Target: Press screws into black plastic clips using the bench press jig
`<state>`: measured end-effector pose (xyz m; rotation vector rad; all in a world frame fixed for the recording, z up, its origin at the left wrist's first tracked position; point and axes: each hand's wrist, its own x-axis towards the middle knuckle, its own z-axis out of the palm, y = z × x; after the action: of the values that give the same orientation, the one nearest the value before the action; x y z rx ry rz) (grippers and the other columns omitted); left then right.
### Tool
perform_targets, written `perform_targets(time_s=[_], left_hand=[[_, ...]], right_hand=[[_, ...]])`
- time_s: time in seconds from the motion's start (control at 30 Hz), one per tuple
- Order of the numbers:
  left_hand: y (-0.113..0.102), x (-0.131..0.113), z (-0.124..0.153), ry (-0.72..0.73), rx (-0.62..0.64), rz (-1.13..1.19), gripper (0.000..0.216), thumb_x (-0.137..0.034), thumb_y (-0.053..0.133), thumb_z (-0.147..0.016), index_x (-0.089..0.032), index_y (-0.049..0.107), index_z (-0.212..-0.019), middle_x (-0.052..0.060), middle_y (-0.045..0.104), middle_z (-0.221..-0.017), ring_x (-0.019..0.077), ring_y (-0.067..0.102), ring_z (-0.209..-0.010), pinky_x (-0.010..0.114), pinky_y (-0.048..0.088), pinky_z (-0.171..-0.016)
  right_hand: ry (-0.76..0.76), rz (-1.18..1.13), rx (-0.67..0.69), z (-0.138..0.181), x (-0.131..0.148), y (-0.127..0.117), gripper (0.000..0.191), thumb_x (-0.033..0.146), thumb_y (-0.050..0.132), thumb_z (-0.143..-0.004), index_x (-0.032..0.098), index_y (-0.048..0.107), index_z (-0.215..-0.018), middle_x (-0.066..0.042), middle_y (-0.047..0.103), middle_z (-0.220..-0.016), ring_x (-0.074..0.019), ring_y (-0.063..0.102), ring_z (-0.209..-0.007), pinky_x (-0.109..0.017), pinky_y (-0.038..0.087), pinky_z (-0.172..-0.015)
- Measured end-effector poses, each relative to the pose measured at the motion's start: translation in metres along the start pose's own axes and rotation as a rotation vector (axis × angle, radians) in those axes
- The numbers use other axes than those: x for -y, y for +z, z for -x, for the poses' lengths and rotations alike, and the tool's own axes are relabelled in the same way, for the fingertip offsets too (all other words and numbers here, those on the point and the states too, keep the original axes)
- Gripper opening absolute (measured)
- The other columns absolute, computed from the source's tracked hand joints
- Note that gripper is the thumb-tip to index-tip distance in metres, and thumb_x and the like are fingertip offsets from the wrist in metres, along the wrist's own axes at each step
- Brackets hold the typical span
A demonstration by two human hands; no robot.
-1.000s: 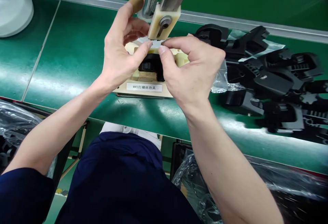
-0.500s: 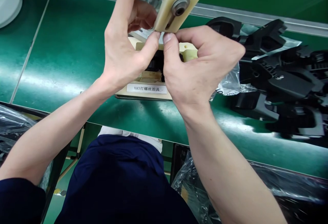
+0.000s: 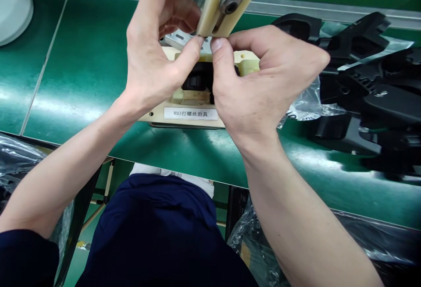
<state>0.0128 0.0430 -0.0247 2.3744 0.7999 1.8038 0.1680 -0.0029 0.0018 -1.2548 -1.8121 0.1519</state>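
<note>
A cream block point(image 3: 238, 19) with a slot and a round bolt hangs over a cream fixture point(image 3: 154, 114) with a paper label on its front. My left hand point(image 3: 153, 61) is at the block's lower left corner, its thumb at the bottom edge and its fingers curled beside and behind it. From the other side, my right hand point(image 3: 259, 76) is closed, thumb and bent index finger pressed together just under the block. Whatever is between the fingertips is hidden or too small to name. Below the thumbs, a black part point(image 3: 194, 81) sits in the fixture, partly covered by my right hand.
Several black plastic parts point(image 3: 391, 107) lie piled on the green table point(image 3: 88, 72) to the right, with clear plastic bags point(image 3: 307, 100) among them. A white round object point(image 3: 15, 8) stands at the far left. Plastic-lined containers point(image 3: 250, 234) are below the table edge.
The view has shifted a little, so the fixture and the black parts appear slightly farther right. Both hands stay at the block's lower end, with the right knuckles a bit farther out.
</note>
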Motion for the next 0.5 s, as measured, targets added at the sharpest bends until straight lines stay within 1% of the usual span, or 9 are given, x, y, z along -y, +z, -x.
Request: perform_targets(time_s=[0.07, 0.1, 0.17, 0.2, 0.27, 0.33, 0.4, 0.5], left_hand=[[-0.002, -0.001, -0.002, 0.057, -0.006, 0.007, 0.048, -0.050, 0.059, -0.087, -0.028, 0.038, -0.125, -0.001, 0.060, -0.087, 0.0166, 0.066, -0.078, 0.024, 0.052, -0.057], [-0.003, -0.001, -0.002, 0.039, -0.007, 0.001, 0.049, -0.052, 0.060, -0.087, -0.028, 0.039, -0.124, -0.002, 0.060, -0.089, 0.0165, 0.067, -0.078, 0.023, 0.053, -0.057], [-0.005, -0.001, -0.002, -0.057, 0.005, -0.023, 0.052, -0.059, 0.058, -0.086, -0.028, 0.038, -0.123, -0.001, 0.061, -0.102, 0.0163, 0.068, -0.080, 0.022, 0.054, -0.058], [-0.006, 0.000, -0.001, -0.104, 0.012, -0.032, 0.055, -0.062, 0.058, -0.085, -0.028, 0.037, -0.123, -0.001, 0.060, -0.111, 0.0159, 0.068, -0.081, 0.021, 0.055, -0.058], [-0.007, 0.002, 0.001, -0.150, 0.027, -0.035, 0.059, -0.065, 0.057, -0.083, -0.029, 0.036, -0.125, -0.001, 0.054, -0.125, 0.0154, 0.069, -0.082, 0.021, 0.056, -0.058], [-0.009, 0.004, 0.002, -0.146, 0.047, -0.042, 0.060, -0.066, 0.054, -0.084, -0.030, 0.035, -0.127, 0.000, 0.051, -0.130, 0.0163, 0.069, -0.082, 0.022, 0.058, -0.058], [-0.009, 0.007, 0.002, -0.120, 0.044, -0.057, 0.059, -0.066, 0.051, -0.085, -0.030, 0.035, -0.129, 0.001, 0.051, -0.130, 0.0169, 0.070, -0.080, 0.023, 0.058, -0.057], [-0.010, 0.012, 0.000, -0.052, 0.018, -0.073, 0.064, -0.065, 0.056, -0.082, -0.031, 0.034, -0.131, 0.002, 0.051, -0.129, 0.0160, 0.069, -0.075, 0.025, 0.057, -0.055]], right_hand=[[0.004, -0.006, 0.010, 0.000, 0.000, -0.001, 0.015, 0.025, 0.056, -0.092, 0.020, 0.059, -0.078, -0.001, 0.067, -0.083, -0.0195, 0.064, -0.084, -0.038, 0.050, -0.089], [0.000, -0.007, 0.013, 0.000, 0.000, -0.001, 0.015, 0.025, 0.056, -0.092, 0.020, 0.058, -0.078, -0.001, 0.066, -0.083, -0.0197, 0.064, -0.085, -0.038, 0.050, -0.089], [-0.012, -0.001, 0.019, 0.000, -0.001, -0.001, 0.015, 0.025, 0.055, -0.093, 0.020, 0.057, -0.079, -0.001, 0.066, -0.083, -0.0199, 0.064, -0.085, -0.039, 0.050, -0.090], [-0.019, 0.005, 0.022, 0.001, -0.002, -0.001, 0.015, 0.026, 0.055, -0.093, 0.021, 0.058, -0.079, -0.001, 0.067, -0.083, -0.0199, 0.064, -0.085, -0.039, 0.050, -0.089], [-0.023, 0.009, 0.018, 0.001, -0.003, 0.000, 0.016, 0.029, 0.054, -0.094, 0.021, 0.059, -0.081, -0.001, 0.068, -0.086, -0.0201, 0.064, -0.085, -0.039, 0.051, -0.089], [-0.012, 0.000, 0.007, 0.001, -0.003, 0.000, 0.016, 0.029, 0.054, -0.093, 0.021, 0.060, -0.081, -0.001, 0.068, -0.087, -0.0203, 0.064, -0.085, -0.039, 0.051, -0.089], [0.008, -0.014, -0.005, 0.001, -0.002, 0.001, 0.015, 0.028, 0.055, -0.092, 0.021, 0.060, -0.080, -0.001, 0.068, -0.086, -0.0203, 0.064, -0.085, -0.040, 0.050, -0.091], [0.024, -0.024, -0.001, 0.002, -0.003, 0.001, 0.015, 0.029, 0.055, -0.092, 0.022, 0.061, -0.080, -0.001, 0.067, -0.086, -0.0202, 0.064, -0.085, -0.041, 0.049, -0.092]])
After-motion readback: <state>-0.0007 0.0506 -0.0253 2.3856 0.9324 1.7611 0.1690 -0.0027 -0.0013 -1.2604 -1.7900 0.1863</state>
